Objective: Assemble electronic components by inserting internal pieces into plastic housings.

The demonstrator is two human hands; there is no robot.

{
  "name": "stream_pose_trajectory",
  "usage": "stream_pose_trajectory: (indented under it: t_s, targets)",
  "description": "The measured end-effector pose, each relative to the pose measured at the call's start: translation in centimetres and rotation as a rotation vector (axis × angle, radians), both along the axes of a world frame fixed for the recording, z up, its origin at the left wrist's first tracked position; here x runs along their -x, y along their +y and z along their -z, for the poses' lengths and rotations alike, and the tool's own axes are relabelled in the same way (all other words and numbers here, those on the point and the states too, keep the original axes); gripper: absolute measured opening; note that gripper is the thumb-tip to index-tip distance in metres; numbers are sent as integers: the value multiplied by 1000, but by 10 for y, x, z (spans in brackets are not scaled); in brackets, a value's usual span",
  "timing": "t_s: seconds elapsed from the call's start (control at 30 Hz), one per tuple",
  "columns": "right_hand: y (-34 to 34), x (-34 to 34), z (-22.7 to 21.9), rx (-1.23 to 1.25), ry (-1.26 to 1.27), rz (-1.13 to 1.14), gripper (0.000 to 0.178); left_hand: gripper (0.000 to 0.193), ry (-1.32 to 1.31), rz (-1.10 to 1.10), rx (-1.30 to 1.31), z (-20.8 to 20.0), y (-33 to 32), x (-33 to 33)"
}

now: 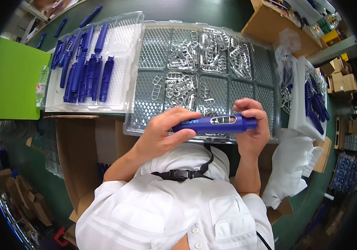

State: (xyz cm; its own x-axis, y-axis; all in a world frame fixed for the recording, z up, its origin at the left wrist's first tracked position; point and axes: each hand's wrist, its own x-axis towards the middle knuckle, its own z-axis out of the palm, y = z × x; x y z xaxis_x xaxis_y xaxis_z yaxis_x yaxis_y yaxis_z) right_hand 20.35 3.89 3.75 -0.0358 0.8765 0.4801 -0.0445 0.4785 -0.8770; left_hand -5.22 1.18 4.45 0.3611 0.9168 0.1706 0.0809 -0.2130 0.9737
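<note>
A blue tube-shaped plastic housing point(203, 126) lies level between my two hands, above the near edge of a divided tray. A silver oval trim frame point(223, 120) sits on its upper side. My left hand point(160, 130) grips the left end, thumb in front and fingers behind. Around the narrower right end, the fingers of my right hand point(257, 130) are closed. Beneath, the clear divided tray point(151, 48) carries loose silver frames point(181, 85) in several compartments. To the left, a second clear tray point(118, 93) holds several blue housing pieces point(80, 68).
A bright green panel point(9, 79) and a plastic bottle point(42, 85) stand at the far left. On the right, a white foam box point(297, 100) holds blue pieces and silver frames. Open cardboard point(76, 154) is below the table edge. White foam sheeting point(287, 166) hangs at right.
</note>
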Motion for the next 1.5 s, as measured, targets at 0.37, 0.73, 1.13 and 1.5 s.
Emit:
stream_pose_trajectory:
  t_s: [0.37,0.73,1.13,1.5]
  targets:
    - [9,-5,21,-194,-246,201,42,54,42,-108,-88,4,2,2]
    - [8,-9,4,-336,-448,93,40,53,194,-97,-270,-2,6,-3]
    - [-28,-6,-24,-158,-552,106,42,45,633,-266,-861,-4,2,-33]
    - [-45,2,-9,-347,-664,236,42,31,533,-296,-1064,1,6,-20]
